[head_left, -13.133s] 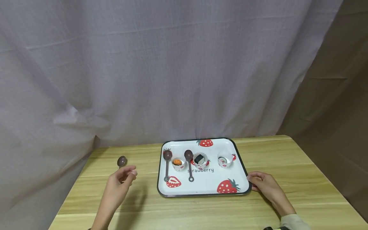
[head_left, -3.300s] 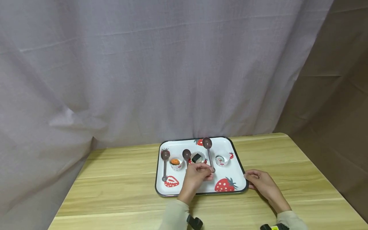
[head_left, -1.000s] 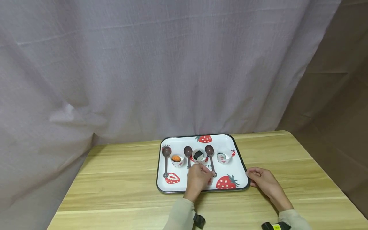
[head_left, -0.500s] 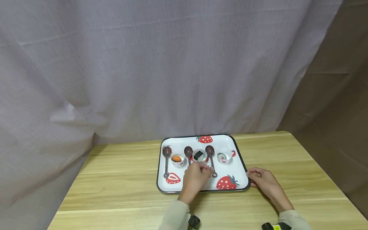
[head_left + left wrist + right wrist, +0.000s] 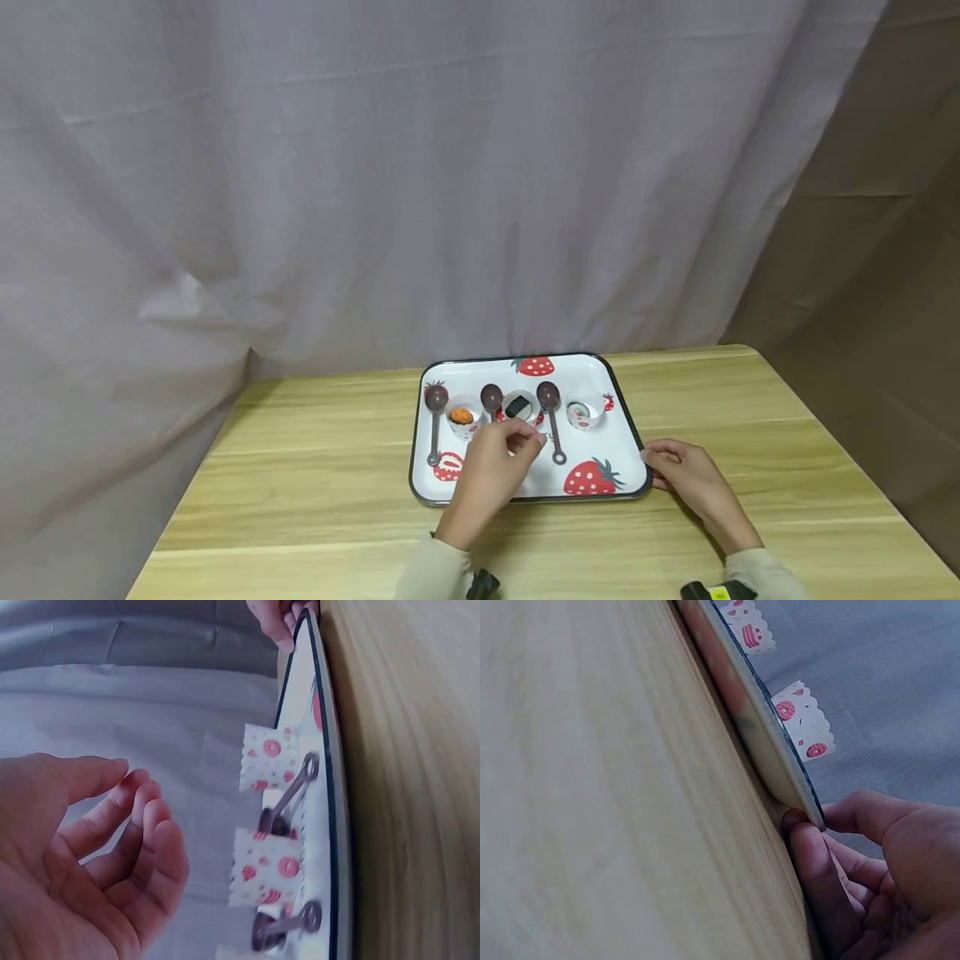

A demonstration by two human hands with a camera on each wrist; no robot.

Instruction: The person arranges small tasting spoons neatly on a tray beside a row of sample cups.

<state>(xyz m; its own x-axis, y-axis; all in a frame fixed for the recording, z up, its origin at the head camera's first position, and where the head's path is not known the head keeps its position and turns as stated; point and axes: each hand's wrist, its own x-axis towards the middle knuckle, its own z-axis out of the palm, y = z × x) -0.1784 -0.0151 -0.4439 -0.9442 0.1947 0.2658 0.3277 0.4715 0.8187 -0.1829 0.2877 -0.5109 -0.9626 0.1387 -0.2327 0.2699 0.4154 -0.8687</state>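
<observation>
My left hand (image 5: 492, 468) hovers over the front of the strawberry-print tray (image 5: 517, 493), fingers loosely bent around nothing. In the left wrist view, air shows between that hand (image 5: 97, 847) and the paper cups. My right hand (image 5: 862, 877) pinches the tray's right front corner, thumb on one side of the rim and fingers on the other. Three brown measuring spoons lie on the tray: a left one (image 5: 436, 425), a middle one (image 5: 491, 396), partly hidden by my left hand, and a right one (image 5: 553, 421). Beside them stand three paper cups.
The left cup (image 5: 463, 430) holds an orange-topped sushi piece (image 5: 461, 415). A black-and-white rice ball (image 5: 517, 407) sits in the middle cup, and a small round roll (image 5: 577, 410) in the right cup (image 5: 588, 420). Behind the wooden table (image 5: 315, 467) hangs a grey curtain (image 5: 450, 208).
The third spoon has come from the table's left side onto the tray between the middle and right cups. My left hand has let go of its handle and drawn back leftward. My right hand stays put.
</observation>
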